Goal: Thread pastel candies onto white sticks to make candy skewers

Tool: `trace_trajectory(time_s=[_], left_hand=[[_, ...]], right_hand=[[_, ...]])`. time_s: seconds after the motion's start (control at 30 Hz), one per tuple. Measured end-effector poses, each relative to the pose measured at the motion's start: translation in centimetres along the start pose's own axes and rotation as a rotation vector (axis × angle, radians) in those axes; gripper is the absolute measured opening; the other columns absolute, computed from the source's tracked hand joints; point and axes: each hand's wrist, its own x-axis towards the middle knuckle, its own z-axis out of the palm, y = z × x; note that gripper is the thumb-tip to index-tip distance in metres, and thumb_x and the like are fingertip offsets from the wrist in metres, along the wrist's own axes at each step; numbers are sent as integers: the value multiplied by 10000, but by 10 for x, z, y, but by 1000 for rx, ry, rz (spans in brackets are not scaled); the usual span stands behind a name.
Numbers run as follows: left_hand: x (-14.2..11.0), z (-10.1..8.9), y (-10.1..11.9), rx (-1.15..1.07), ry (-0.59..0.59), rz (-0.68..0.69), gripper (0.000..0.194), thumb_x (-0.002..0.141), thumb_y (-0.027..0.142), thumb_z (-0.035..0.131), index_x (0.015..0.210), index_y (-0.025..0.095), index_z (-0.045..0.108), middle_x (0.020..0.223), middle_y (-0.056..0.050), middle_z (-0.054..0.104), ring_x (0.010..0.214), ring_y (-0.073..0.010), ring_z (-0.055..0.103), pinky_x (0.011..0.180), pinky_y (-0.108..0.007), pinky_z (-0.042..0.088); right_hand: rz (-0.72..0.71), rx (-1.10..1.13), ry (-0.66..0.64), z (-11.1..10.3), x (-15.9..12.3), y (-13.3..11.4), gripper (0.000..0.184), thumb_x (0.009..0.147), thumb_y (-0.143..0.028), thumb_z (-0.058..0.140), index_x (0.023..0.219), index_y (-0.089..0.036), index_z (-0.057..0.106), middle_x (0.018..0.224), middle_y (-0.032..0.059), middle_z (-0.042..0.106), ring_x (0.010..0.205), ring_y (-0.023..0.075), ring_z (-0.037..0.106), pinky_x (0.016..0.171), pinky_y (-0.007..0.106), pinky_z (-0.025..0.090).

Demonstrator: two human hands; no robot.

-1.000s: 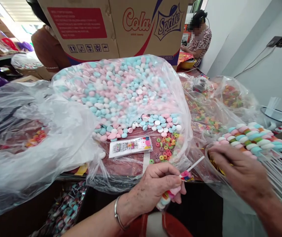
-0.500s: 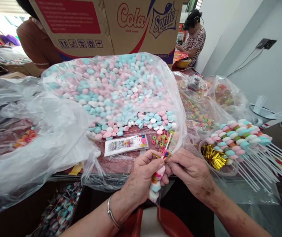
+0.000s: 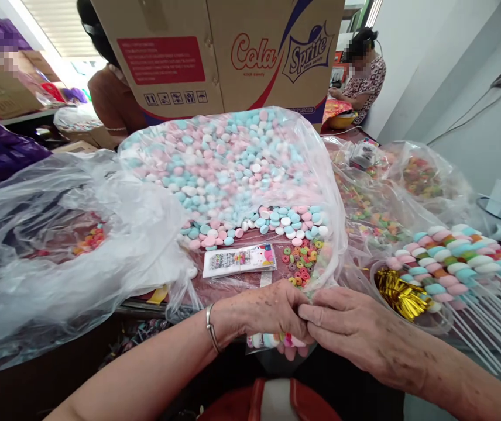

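Note:
Below the table edge, a bagged marshmallow skewer point(image 3: 268, 340) in pink, white and blue lies sideways under my fingers. My left hand point(image 3: 272, 313) is closed around the bag's gathered neck, its knuckles covering the stick. My right hand point(image 3: 351, 327) presses against it, thumb and fingers pinched at the same spot. A gold twist tie showed there half a second ago; now the fingers hide it. Right of my hands, a clear plastic tub point(image 3: 441, 324) holds gold twist ties point(image 3: 402, 295). Unwrapped marshmallow skewers point(image 3: 456, 263) lie beside it, sticks pointing toward me.
A big clear bag of marshmallows point(image 3: 233, 158) spreads over the table before a cardboard box point(image 3: 171, 35). Printed wrappers point(image 3: 238, 261) and ring gummies point(image 3: 301, 260) lie in front. More bagged gummies point(image 3: 364, 204) are right. A co-worker point(image 3: 362, 76) sits behind.
My right hand came from the gold-tie tub to my left hand, a gold tie showing at the bag's neck. Both hands then turned the bagged skewer sideways, and the stick went out of sight.

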Motion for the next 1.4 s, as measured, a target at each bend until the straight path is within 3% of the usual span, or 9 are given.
trace_trajectory(time_s=[0.2,0.4,0.53,0.67,0.83,1.0,1.13,1.27,1.4], left_hand=[[-3,5,6,229,115,-16,99,658,127,547,576,184,540,511,37,550,424,-113,531,440,-207,446],[15,17,-6,1019,847,545,171,820,49,449,782,155,578,716,-89,622,672,-219,582,663,-354,494],[17,24,-12,1072,1116,910,186,899,86,439,1015,135,577,1044,-170,640,1016,-279,569,914,-457,434],[7,30,-15,590,979,881,131,936,243,482,957,158,578,874,-86,658,826,-212,601,844,-376,462],[-13,12,1,-353,774,793,453,939,562,396,1118,198,598,1020,-78,680,944,-223,615,876,-361,463],[-44,-3,7,-31,456,714,584,905,607,407,739,164,750,785,-101,705,916,-271,615,923,-369,431],[-48,6,-5,-109,582,477,394,945,444,475,792,164,705,822,-42,674,821,-184,589,843,-292,449],[-45,22,-24,-458,761,522,192,887,338,615,975,174,660,916,-37,660,861,-161,599,788,-245,479],[-77,23,-60,-328,1169,587,155,840,312,664,939,202,616,772,10,649,593,-107,557,587,-207,464]], right_hand=[[127,-109,44,10,-5,-14,325,960,-119,302,970,-122,627,924,119,633,857,230,539,796,379,454],[663,-314,324,38,14,-2,279,920,-105,354,755,-173,567,698,78,569,672,201,502,613,307,385],[939,191,691,39,32,14,191,923,-280,442,798,-196,560,683,19,592,612,158,518,562,257,397],[963,714,883,30,46,4,203,903,-356,484,809,-197,568,593,-43,532,500,110,450,477,218,367],[883,821,731,25,54,-16,166,862,-312,520,759,-193,572,595,-46,527,513,97,447,488,203,388],[917,645,789,29,53,-11,154,871,-274,495,755,-201,565,601,-40,566,546,115,518,538,212,431],[755,599,789,42,62,-24,121,866,-232,498,800,-196,593,726,-4,611,652,126,562,625,225,452],[766,1033,610,57,75,-45,163,898,-261,479,836,-183,608,700,-12,591,567,102,509,541,209,419],[667,1082,349,65,75,-47,200,913,-245,478,795,-179,625,702,-4,591,637,114,535,613,225,411]])
